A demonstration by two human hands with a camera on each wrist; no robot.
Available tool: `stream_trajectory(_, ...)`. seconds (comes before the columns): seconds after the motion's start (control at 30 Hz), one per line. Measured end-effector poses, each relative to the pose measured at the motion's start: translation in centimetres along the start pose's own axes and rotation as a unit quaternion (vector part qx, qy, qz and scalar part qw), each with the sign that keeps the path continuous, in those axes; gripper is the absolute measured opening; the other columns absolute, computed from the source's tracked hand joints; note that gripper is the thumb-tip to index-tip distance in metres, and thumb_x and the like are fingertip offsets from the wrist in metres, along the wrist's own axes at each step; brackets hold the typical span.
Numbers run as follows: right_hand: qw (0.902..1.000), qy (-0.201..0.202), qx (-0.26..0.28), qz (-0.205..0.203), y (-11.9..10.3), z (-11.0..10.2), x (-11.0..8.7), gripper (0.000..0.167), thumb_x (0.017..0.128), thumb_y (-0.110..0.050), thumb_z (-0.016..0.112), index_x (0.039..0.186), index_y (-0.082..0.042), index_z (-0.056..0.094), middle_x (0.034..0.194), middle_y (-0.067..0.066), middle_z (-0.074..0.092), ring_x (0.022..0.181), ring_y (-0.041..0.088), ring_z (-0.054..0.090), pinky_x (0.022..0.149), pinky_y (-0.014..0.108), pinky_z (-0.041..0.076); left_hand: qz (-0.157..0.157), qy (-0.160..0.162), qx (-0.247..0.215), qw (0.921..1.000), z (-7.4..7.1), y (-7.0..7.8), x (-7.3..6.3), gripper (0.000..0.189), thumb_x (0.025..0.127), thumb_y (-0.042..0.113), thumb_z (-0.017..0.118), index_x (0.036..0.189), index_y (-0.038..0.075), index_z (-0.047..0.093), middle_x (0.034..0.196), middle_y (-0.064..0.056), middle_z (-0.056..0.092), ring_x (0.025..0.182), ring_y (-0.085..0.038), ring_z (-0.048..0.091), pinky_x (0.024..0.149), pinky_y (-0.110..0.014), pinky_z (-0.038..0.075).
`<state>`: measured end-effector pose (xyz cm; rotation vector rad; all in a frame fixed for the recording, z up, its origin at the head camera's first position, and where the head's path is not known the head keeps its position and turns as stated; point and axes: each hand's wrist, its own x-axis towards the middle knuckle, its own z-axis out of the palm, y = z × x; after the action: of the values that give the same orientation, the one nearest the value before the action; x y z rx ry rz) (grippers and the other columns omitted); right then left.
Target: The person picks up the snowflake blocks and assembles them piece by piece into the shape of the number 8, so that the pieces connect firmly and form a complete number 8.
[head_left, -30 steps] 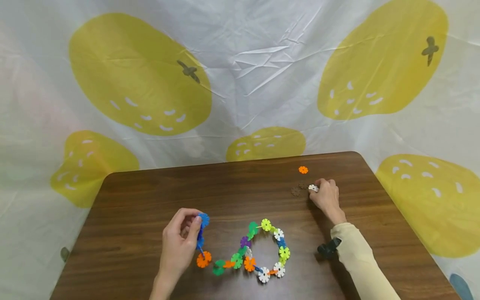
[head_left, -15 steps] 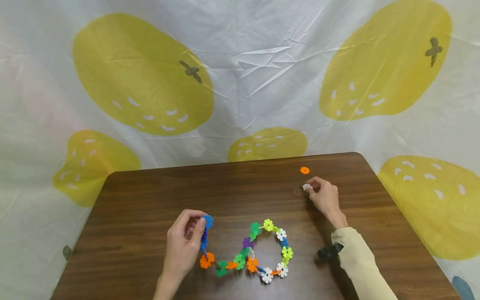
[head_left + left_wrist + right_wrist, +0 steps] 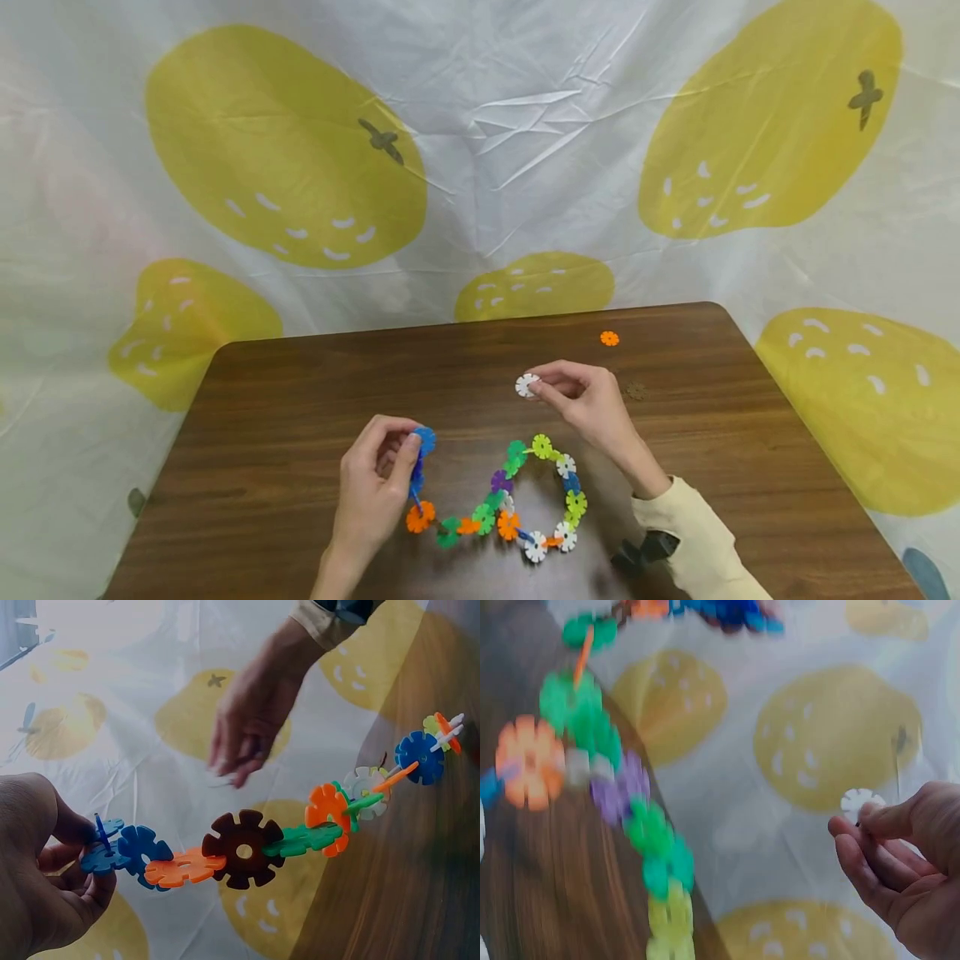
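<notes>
A chain of notched flower-shaped plastic discs, slotted together, curves into a ring (image 3: 576, 502) on the table at its right end. My left hand (image 3: 369, 487) pinches the blue disc (image 3: 425, 439) at the chain's other end and holds that end raised. From it, further blue discs lead down to an orange disc (image 3: 421, 517). In the left wrist view, a dark brown disc (image 3: 244, 850) is linked into the chain between orange and green ones. My right hand (image 3: 596, 412) pinches a loose white disc (image 3: 527, 385) between thumb and fingers, above the table and beyond the ring.
A loose orange disc (image 3: 610, 338) lies near the table's far edge. A brown disc (image 3: 635, 391) lies just right of my right hand, blending with the wood. The brown table (image 3: 285, 400) stands against a white cloth (image 3: 480, 208) printed with yellow fruit.
My right hand has picked up the white disc from beside the brown discs and carried it left, toward the left hand. The left hand keeps its pinch on the chain and has shifted slightly right.
</notes>
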<state>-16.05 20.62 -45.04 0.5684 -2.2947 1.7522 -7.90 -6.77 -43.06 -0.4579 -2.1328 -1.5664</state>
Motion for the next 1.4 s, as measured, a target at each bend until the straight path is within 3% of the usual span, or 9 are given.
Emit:
stream_trajectory(0.13, 0.9967, -0.021, 0.042, -0.066, -1.8, 1.8, -0.5, 0.011, 0.089, 0.000, 0.074, 0.099, -0.004, 0.076, 0.087, 0.014, 0.078, 0.073, 0.006, 0.074, 0.053, 0.023, 0.056, 0.008, 0.002, 0.003, 1.0000, 0.1, 0.2, 0.0, 0.013, 0.093, -0.010, 0.064, 0.098, 0.002, 0.067, 0.084, -0.006, 0.061, 0.068, -0.007, 0.057, 0.055, -0.018, 0.052)
stream_trajectory(0.23, 0.9896, -0.031, 0.043, -0.134, -2.8, 3.1, -0.7, 0.013, 0.087, 0.003, 0.076, 0.096, -0.006, 0.077, 0.088, 0.012, 0.078, 0.075, 0.009, 0.074, 0.058, 0.024, 0.059, 0.011, 0.001, 0.004, 0.9999, 0.2, 0.5, 0.0, 0.013, 0.092, -0.010, 0.064, 0.098, 0.001, 0.067, 0.084, -0.006, 0.061, 0.068, -0.007, 0.057, 0.055, -0.018, 0.052)
stream_trajectory(0.4, 0.9623, -0.032, 0.021, -0.269, -3.7, 4.7, -0.6, 0.022, 0.081, 0.011, 0.077, 0.095, -0.005, 0.078, 0.092, 0.011, 0.078, 0.083, 0.019, 0.076, 0.073, 0.023, 0.061, 0.019, -0.002, -0.008, 0.9998, 0.4, 0.8, 0.0, 0.013, 0.092, -0.011, 0.063, 0.099, 0.000, 0.067, 0.085, -0.008, 0.060, 0.068, -0.008, 0.057, 0.055, -0.019, 0.052)
stream_trajectory(0.5, 0.9473, -0.029, 0.002, -0.319, -4.1, 5.3, -0.5, 0.025, 0.079, 0.013, 0.077, 0.095, -0.005, 0.077, 0.094, 0.010, 0.077, 0.086, 0.021, 0.075, 0.077, 0.022, 0.061, 0.026, 0.000, -0.009, 0.9996, 0.5, 1.0, 0.0, 0.014, 0.092, -0.011, 0.064, 0.099, 0.000, 0.067, 0.086, -0.008, 0.060, 0.069, -0.008, 0.058, 0.055, -0.018, 0.052)
stream_trajectory(0.67, 0.9352, -0.028, -0.024, -0.352, -4.4, 5.9, -0.6, 0.024, 0.079, 0.013, 0.078, 0.094, -0.006, 0.077, 0.095, 0.009, 0.076, 0.088, 0.020, 0.075, 0.079, 0.020, 0.060, 0.031, 0.007, -0.004, 0.9995, 0.5, 1.1, -0.1, 0.014, 0.091, -0.011, 0.065, 0.097, 0.001, 0.068, 0.085, -0.008, 0.060, 0.070, -0.007, 0.059, 0.055, -0.018, 0.052)
stream_trajectory(0.83, 0.9287, -0.036, -0.046, -0.366, -4.4, 6.0, -0.8, 0.008, 0.091, 0.000, 0.072, 0.095, -0.004, 0.077, 0.097, 0.010, 0.075, 0.090, 0.021, 0.075, 0.081, 0.020, 0.060, 0.041, 0.009, -0.004, 0.9991, 0.6, 1.1, -0.1, 0.015, 0.089, -0.014, 0.065, 0.095, -0.001, 0.068, 0.085, -0.009, 0.061, 0.068, -0.007, 0.059, 0.055, -0.017, 0.052)
stream_trajectory(0.97, 0.9200, -0.042, -0.067, -0.384, -4.4, 5.9, -0.8, 0.016, 0.099, -0.010, 0.064, 0.095, -0.003, 0.077, 0.098, 0.010, 0.075, 0.090, 0.020, 0.076, 0.082, 0.020, 0.059, 0.050, 0.001, 0.003, 0.9988, 0.6, 1.0, -0.2, 0.015, 0.088, -0.016, 0.066, 0.093, -0.001, 0.066, 0.086, -0.009, 0.062, 0.067, -0.008, 0.059, 0.056, -0.017, 0.053)
stream_trajectory(1.17, 0.8978, -0.048, -0.105, -0.425, -4.8, 6.0, -0.8, 0.019, 0.100, -0.011, 0.061, 0.096, -0.002, 0.078, 0.098, 0.009, 0.075, 0.090, 0.019, 0.076, 0.083, 0.020, 0.059, 0.055, 0.009, 0.036, 0.9978, 0.8, 1.0, -0.4, 0.017, 0.088, -0.013, 0.068, 0.090, 0.003, 0.065, 0.086, -0.005, 0.063, 0.065, -0.007, 0.058, 0.055, -0.017, 0.052)
stream_trajectory(1.4, 0.8844, -0.023, -0.088, -0.458, -4.9, 6.1, -0.6, 0.017, 0.099, -0.007, 0.062, 0.095, -0.002, 0.078, 0.093, 0.010, 0.076, 0.087, 0.021, 0.077, 0.080, 0.021, 0.060, 0.071, 0.021, 0.016, 0.9971, 1.5, 1.4, -0.3, 0.015, 0.088, -0.015, 0.066, 0.090, 0.000, 0.063, 0.087, -0.010, 0.063, 0.061, -0.013, 0.056, 0.055, -0.016, 0.052)
